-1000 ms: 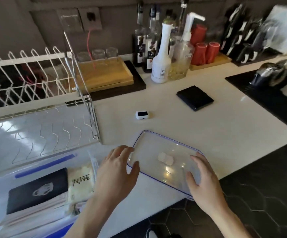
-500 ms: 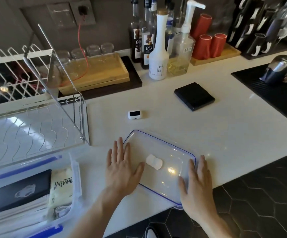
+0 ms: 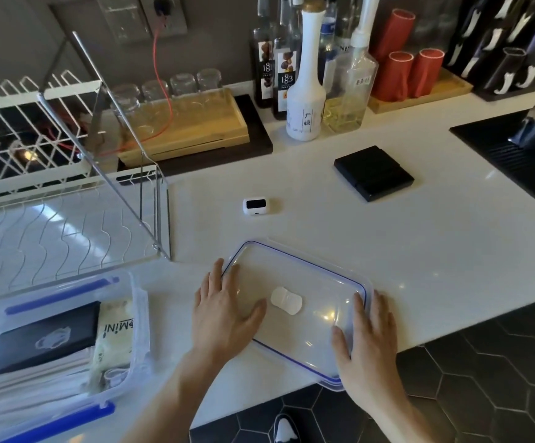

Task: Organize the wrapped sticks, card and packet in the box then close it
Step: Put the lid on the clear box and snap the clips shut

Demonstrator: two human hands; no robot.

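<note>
Both hands point(image 3: 224, 310) point(image 3: 367, 334) flat, fingers straight, on lid point(image 3: 320, 282). Grip both short edges, lift level, align over box point(image 3: 132, 318) before pressing.

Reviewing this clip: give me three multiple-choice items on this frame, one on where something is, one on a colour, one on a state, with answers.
1. Where does the lid lie?
A. on the counter, right of the box
B. on the box
C. in the dish rack

2. What colour is the card in the box?
A. red
B. black
C. yellow

3. How are both hands placed?
A. flat on the lid
B. clenched in fists
C. inside the box

Answers: 1 A, it lies apart from the uncovered box. 2 B, black beside the pale packet. 3 A, left hand and right hand rest with straight fingers.
</note>
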